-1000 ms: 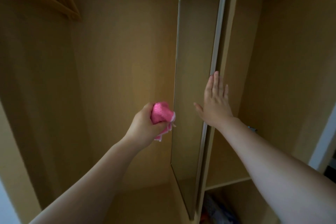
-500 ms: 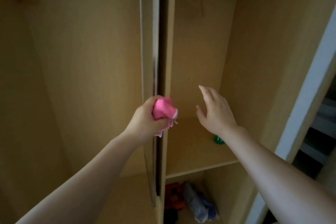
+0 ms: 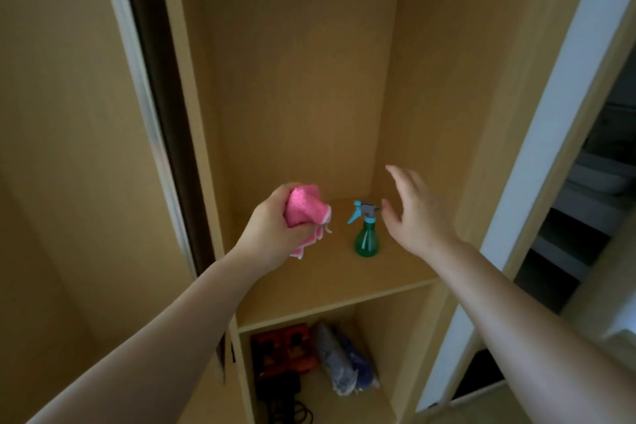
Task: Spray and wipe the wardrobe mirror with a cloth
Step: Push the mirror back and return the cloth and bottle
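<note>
A: Right, item one: bottle (image 3: 366, 234). Location?
B: Upright on the shelf (image 3: 344, 282). Green body, blue trigger head, nozzle pointing left. Nothing touches it.
A: Item two: right hand (image 3: 416, 213).
B: Just right of the bottle, level with its trigger. Fingers spread and relaxed, holding nothing, no contact.
A: Item three: left hand (image 3: 272, 234).
B: Left of the bottle, near but apart. Fingers wrapped round the cloth (image 3: 304, 212), which is pink and bunched, with a corner hanging below the fist.
A: Item four: mirror door (image 3: 148, 107).
B: Well left of the bottle, seen edge-on as a pale frame strip with a dark band beside it. The glass face cannot be made out.
A: Step in hand?
B: By my reckoning, fetching the spray. Spraying and wiping not yet begun.
A: Next move calls for?
B: Right hand closing round the bottle's neck, forefinger free for the trigger. Lift it straight off the shelf, then turn left to the door and get the glass facing before squeezing. Cloth ready in the left.
</note>
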Tool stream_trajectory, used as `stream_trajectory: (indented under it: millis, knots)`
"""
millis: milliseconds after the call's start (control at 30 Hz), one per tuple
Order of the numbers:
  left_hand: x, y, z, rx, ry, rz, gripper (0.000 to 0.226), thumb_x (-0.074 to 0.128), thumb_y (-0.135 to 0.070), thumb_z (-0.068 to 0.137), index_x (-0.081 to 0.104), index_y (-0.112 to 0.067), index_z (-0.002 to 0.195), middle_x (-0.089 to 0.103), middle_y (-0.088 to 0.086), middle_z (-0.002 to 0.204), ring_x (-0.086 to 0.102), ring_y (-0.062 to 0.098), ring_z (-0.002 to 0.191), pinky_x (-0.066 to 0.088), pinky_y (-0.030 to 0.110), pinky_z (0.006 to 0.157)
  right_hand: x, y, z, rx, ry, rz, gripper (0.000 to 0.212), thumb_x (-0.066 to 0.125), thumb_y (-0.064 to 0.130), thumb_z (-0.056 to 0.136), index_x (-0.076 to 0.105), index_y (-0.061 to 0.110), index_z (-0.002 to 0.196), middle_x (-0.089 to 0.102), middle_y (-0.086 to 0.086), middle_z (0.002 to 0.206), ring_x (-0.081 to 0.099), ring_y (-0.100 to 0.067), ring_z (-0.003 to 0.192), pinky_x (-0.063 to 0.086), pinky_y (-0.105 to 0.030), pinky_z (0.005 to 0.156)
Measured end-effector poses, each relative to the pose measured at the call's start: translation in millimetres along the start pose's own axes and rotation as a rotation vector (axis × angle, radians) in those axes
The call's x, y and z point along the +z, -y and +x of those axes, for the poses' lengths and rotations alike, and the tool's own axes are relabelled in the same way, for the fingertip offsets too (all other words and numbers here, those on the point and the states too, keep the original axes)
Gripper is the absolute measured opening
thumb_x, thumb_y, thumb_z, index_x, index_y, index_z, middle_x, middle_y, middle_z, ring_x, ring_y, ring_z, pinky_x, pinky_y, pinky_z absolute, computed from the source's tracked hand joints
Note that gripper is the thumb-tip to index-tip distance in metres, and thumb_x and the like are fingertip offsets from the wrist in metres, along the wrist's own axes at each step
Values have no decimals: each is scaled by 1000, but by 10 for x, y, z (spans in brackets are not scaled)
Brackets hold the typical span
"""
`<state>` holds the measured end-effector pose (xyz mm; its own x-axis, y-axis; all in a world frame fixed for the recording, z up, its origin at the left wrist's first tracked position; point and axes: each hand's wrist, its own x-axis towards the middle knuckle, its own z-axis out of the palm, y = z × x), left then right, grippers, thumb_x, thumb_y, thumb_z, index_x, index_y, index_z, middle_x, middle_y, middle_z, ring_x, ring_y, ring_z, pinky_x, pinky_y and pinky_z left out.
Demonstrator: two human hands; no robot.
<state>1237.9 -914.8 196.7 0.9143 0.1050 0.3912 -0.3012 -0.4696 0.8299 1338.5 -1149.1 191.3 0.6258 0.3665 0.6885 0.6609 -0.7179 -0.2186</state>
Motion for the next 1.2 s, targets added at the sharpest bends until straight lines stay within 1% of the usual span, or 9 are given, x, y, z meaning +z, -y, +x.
stream_trajectory:
  millis: [200, 333, 400, 500, 633, 767, 933, 1067, 1200]
  knots:
    - [236, 480, 422, -68, 48, -9, 54, 75, -11, 76, 51, -23, 123, 69, -4, 90, 69, 5, 75, 55, 20, 53, 386, -426, 93, 149, 147, 14, 60, 54, 26, 95, 30, 19, 149, 44, -4, 141, 54, -14, 95, 44, -28, 74]
    - [422, 833, 694, -130, 84, -25, 53, 74, -9, 77, 50, -24, 121, 71, 0, 86, 70, 16, 70, 59, 31, 54, 634, -701, 186, 272, 327, -61, 65, 51, 35, 96, 19, 28, 152, 35, 0, 153, 61, -21, 102, 38, -18, 67]
    - [524, 979, 814, -167, 100, -37, 55, 75, -10, 77, 49, -25, 124, 70, 0, 90, 69, 17, 71, 57, 28, 53, 774, -847, 242, 330, 404, -52, 69, 51, 36, 95, 14, 30, 153, 40, 0, 150, 61, -12, 82, 37, -14, 60]
    - [646, 1149, 957, -225, 103, -47, 56, 76, -11, 76, 49, -25, 123, 66, 0, 99, 68, 17, 76, 54, 23, 54, 1029, -1058, 330, 380, 498, -49, 73, 52, 35, 95, 11, 30, 155, 60, 4, 119, 28, 5, 55, 24, -11, 39]
    - [740, 1272, 1118, -257, 58, -17, 62, 76, -10, 75, 47, -20, 129, 65, 4, 102, 67, 21, 80, 54, 27, 55, 1375, -1313, 545, 380, 607, -47, 75, 53, 30, 95, 7, 29, 155, 36, -5, 153, 62, -15, 88, 45, -24, 59]
    - [817, 1328, 1179, -292, -45, 27, 62, 78, -9, 73, 49, -21, 126, 65, 5, 104, 67, 20, 79, 58, 35, 59, 1719, -1587, 706, 357, 669, 38, 72, 53, 23, 95, 13, 21, 155, 56, -7, 136, 63, -25, 101, 54, -37, 79]
    - [954, 1333, 1150, -371, -147, 100, 72, 81, -12, 70, 45, -20, 132, 63, 1, 107, 66, 15, 87, 59, 34, 68, 2035, -1911, 881, 330, 743, 88, 64, 52, 26, 98, 22, 14, 153, 47, -10, 146, 51, -30, 126, 46, -35, 95]
    - [1046, 1317, 1040, -433, -181, 127, 70, 80, -11, 69, 47, -19, 130, 65, -1, 102, 67, 11, 80, 58, 24, 60, 2192, -2039, 922, 291, 759, 180, 28, 57, 20, 94, 59, 10, 120, 63, -8, 102, 60, -27, 91, 42, -30, 69]
    - [1098, 1268, 970, -480, -200, 171, 67, 79, -11, 69, 49, -19, 129, 64, -7, 96, 66, 6, 77, 56, 19, 57, 2169, -2074, 916, 290, 761, 281, 11, 63, 17, 91, 63, 7, 96, 60, -9, 80, 55, -22, 71, 35, -31, 60]
